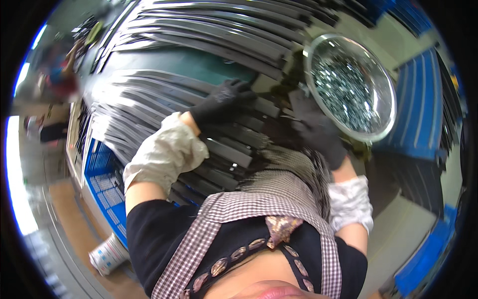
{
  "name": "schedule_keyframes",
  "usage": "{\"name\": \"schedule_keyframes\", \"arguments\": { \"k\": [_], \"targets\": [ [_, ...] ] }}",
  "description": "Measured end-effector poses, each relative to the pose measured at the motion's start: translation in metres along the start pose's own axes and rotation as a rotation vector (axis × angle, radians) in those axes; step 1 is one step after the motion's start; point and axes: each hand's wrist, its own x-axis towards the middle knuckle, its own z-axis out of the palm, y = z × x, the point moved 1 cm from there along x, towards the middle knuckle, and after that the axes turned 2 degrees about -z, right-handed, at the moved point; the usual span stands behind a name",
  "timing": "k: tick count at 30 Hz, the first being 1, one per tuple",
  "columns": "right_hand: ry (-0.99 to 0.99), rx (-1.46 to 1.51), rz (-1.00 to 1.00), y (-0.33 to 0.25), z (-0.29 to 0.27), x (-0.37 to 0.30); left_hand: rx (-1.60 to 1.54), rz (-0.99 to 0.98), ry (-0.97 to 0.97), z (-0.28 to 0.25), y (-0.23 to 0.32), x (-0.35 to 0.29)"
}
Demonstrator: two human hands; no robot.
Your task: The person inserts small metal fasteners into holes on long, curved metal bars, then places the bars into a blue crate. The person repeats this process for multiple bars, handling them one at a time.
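Note:
My left hand [225, 103], in a black glove, lies over the ends of long dark metal strips [149, 92]. Its fingers reach forward, somewhat apart, and touch a strip near its end. Further right, my right hand [318, 134], in a dark grey glove, is beside the near left rim of a large shiny metal bowl [386, 127]. A heap of small silvery metal pieces, like screws [343, 89], lies in the bowl. The right fingers bend together around something small and thin, too indistinct to name.
More dark strips [214, 22] lie in rows at the far side, over a green surface [174, 62]. A blue plastic crate [102, 174] is at the left, near a white bucket [109, 255]. Blue panels [413, 107] stand right of the bowl. Blurred people appear far left.

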Motion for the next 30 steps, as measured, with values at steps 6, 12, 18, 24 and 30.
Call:
{"name": "schedule_keyframes", "arguments": {
  "k": [6,12,18,24,30],
  "targets": [
    [-0.090,-0.167,0.285,0.096,-0.057,-0.018,-0.112,-0.020,-0.006,-0.011,0.005,-0.004],
    [-0.458,-0.581,0.578,0.169,-0.052,-0.036,-0.247,0.023,-0.012,-0.020,0.021,-0.021],
    [-0.401,-0.531,0.507,0.203,-0.038,-0.039,-0.148,-0.014,0.043,-0.034,0.047,-0.043],
    [-0.328,-0.543,0.547,0.195,-0.046,-0.035,-0.321,-0.237,-0.059,-0.039,0.064,-0.053],
    [-0.079,-0.446,0.455,0.183,-0.065,-0.041,-0.141,-0.339,0.089,-0.036,0.058,-0.045]
  ]
}}
